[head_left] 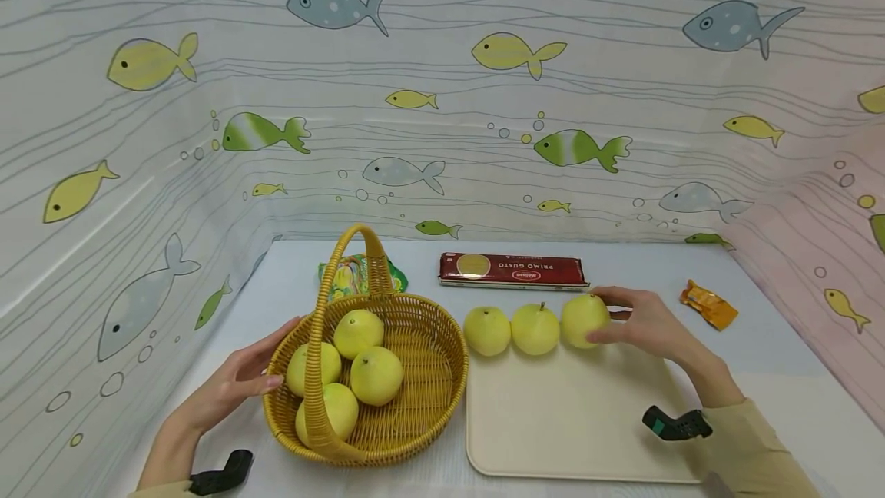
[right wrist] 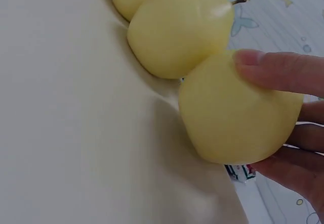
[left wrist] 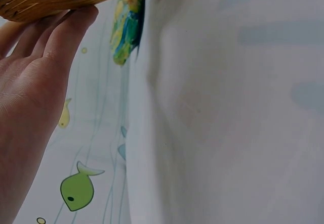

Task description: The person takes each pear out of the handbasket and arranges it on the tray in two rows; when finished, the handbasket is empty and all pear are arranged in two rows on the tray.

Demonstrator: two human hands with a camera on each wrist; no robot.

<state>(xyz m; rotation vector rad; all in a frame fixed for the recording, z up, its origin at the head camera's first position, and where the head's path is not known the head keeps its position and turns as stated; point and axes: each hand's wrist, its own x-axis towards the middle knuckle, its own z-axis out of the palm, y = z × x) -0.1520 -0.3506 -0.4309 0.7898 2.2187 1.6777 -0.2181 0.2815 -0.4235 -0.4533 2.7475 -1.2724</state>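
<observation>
Right hand (head_left: 646, 323) pinched the end pear (head_left: 585, 320), beside two others on the tray (head_left: 574, 421) | left hand (head_left: 238, 379), fingers straight, pressed the basket (head_left: 429, 375) wall.

Two hands, a basket of pears and a tray

The right hand (head_left: 646, 321) holds a yellow pear (head_left: 585, 320) at the end of a row of three on the far edge of the cream tray (head_left: 574, 421); the middle pear (head_left: 535, 328) and the left pear (head_left: 487, 330) sit just beside it. The left hand (head_left: 238, 379) touches the side of the woven basket (head_left: 425, 386), which has four pears (head_left: 359, 371) inside. Behind lie a red box (head_left: 513, 270), a green packet (head_left: 356, 273) and an orange wrapper (head_left: 708, 303) on the table (head_left: 781, 360).
</observation>
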